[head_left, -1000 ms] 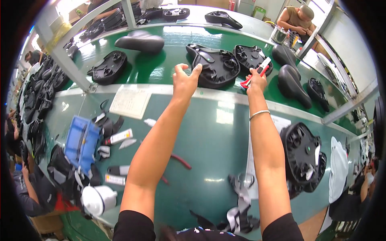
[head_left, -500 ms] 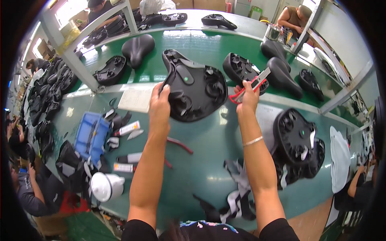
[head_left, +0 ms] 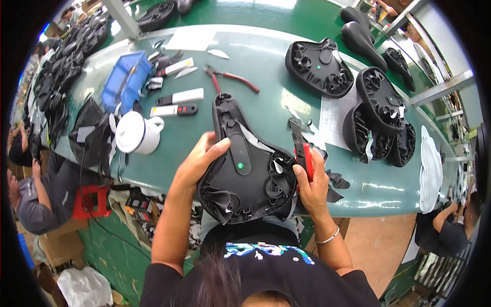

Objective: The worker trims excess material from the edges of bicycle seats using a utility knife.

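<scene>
A black bicycle saddle (head_left: 245, 187) lies bottom up close to my body, its narrow nose pointing away. Folded cover material bunches inside its wide rear end, and a green dot marks the middle. My left hand (head_left: 202, 158) grips the saddle's left side, thumb over the rim. In my right hand (head_left: 313, 184) is a red utility knife (head_left: 304, 156), blade out and pointing away from me, beside the saddle's right edge. Black and grey offcuts (head_left: 335, 184) lie beyond and beside that hand. Whether the blade touches the saddle, I cannot tell.
Red-handled pliers (head_left: 232, 77), a blue bin (head_left: 125, 82) and a white enamel mug (head_left: 137, 133) stand at the left. Upturned saddles (head_left: 319, 66) and a stack of several more (head_left: 378, 102) occupy the right. People work at both sides.
The saddle in my left hand has come down and toward my body. My right hand has lowered with the knife, whose blade is now more upright. The view has tilted downward.
</scene>
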### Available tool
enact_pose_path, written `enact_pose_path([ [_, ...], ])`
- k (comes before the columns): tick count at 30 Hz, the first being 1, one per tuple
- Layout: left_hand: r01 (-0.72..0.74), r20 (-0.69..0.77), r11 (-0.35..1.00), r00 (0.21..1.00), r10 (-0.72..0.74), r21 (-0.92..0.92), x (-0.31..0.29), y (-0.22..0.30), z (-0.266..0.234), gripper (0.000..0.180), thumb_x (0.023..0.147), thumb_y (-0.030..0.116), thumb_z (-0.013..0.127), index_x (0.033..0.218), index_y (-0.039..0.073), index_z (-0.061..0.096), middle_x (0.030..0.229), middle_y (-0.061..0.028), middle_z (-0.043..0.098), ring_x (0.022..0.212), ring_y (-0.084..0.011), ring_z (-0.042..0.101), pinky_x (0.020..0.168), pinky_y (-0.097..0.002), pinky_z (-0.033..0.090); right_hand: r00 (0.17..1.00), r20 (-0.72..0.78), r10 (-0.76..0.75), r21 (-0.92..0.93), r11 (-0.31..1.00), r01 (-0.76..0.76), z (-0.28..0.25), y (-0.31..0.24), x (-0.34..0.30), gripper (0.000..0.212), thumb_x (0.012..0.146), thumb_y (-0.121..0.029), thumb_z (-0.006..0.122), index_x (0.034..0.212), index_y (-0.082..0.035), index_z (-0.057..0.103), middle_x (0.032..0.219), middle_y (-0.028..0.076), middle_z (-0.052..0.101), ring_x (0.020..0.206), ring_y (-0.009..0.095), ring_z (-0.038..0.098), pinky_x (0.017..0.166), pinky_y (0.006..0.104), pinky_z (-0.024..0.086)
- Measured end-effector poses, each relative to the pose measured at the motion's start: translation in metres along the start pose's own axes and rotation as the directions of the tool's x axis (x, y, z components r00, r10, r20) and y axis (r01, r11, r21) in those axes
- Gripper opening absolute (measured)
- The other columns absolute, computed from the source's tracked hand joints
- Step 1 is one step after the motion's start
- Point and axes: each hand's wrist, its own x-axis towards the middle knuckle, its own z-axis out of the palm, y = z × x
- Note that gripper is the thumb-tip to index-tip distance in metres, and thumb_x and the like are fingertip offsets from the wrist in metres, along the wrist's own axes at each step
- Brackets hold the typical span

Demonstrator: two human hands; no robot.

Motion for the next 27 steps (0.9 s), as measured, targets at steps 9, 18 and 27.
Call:
enact_pose_path([
  [9, 0.063, 0.063, 0.891, 0.993, -0.102, 0.449, 0.012, 0.065, 0.040, 0.049, 0.078, 0.032, 0.070, 0.109, -0.003, 0.055, 0.092, -0.0061, 0.059, 0.074, -0.0108, 0.057, 0.066, -0.0248, 0.049, 0.716, 0.629, -0.304, -0.424, 0.638, 0.643, -0.060, -0.031, 0.031, 0.057, 0.080, -0.010, 0.068, 0.134, -0.013, 0.047, 0.077, 0.007, 0.060, 0.057, 0.024, 0.056, 0.052, 0.0331, 0.046],
  [18, 0.014, -0.117, 0.901, 0.992, 0.041, 0.434, -0.009, 0.037, 0.024, 0.042, 0.077, 0.029, 0.066, 0.100, -0.005, 0.058, 0.085, -0.0061, 0.060, 0.069, -0.0110, 0.056, 0.063, -0.0247, 0.047, 0.933, 0.360, 0.020, -0.394, 0.910, 0.132, -0.026, -0.017, -0.078, 0.063, 0.083, -0.007, 0.065, 0.140, -0.009, 0.038, 0.079, 0.020, 0.060, 0.062, 0.040, 0.059, 0.055, 0.0433, 0.049],
  [27, -0.113, -0.299, 0.970, 0.938, 0.176, 0.216, -0.055, 0.015, 0.016, 0.046, 0.079, 0.026, 0.064, 0.112, -0.005, 0.052, 0.094, -0.0077, 0.056, 0.079, -0.0127, 0.055, 0.069, -0.0258, 0.047, 0.995, 0.057, 0.084, 0.093, 0.992, -0.089, -0.018, -0.036, -0.037, 0.070, 0.083, -0.011, 0.070, 0.140, -0.002, 0.030, 0.117, 0.018, 0.060, 0.092, 0.021, 0.064, 0.078, 0.0287, 0.051],
])
